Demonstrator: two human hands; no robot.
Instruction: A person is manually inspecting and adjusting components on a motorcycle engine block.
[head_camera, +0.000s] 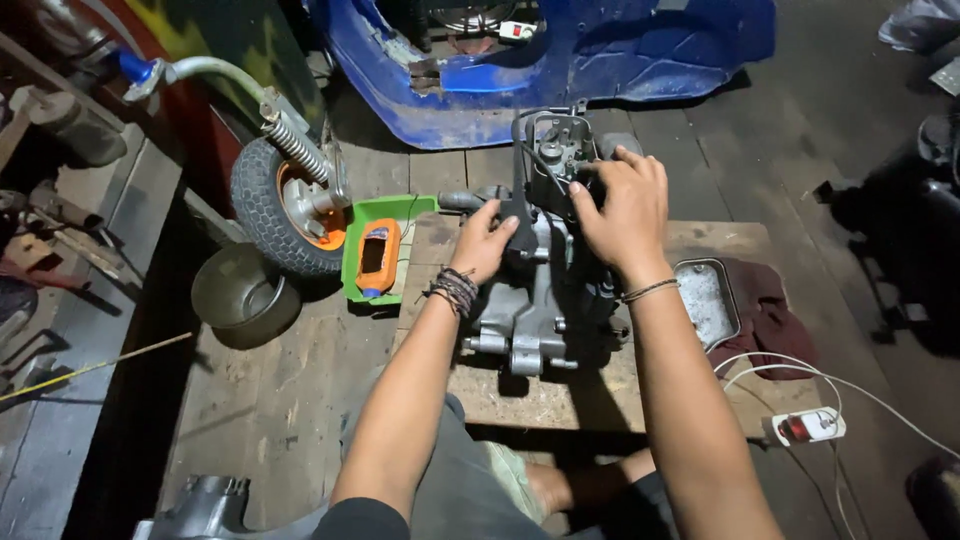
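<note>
Your right hand (622, 208) lies over the far top of the engine (545, 290), fingers curled down onto its dark upper part, gripping it. Your left hand (484, 243) presses against the engine's left side, thumb and fingers closed lightly on the casing there. Cord bands circle your left wrist and a thin bracelet your right.

The engine stands in the middle of a low wooden board (560, 395), its grey casing toward you and the black top far from you. Just right of it on the board lies a metal cover (706, 300), partly over a dark red rag (768, 318). Near right, a white power strip (808, 427) with a red switch sits at the board's corner, its cable looping away.

Left of the board is a green tray (383, 216) holding an orange tool (378, 257). Further left stand a small wheel (285, 205) and a metal bowl (240, 292). Far behind the engine is a blue scooter body (560, 65).
</note>
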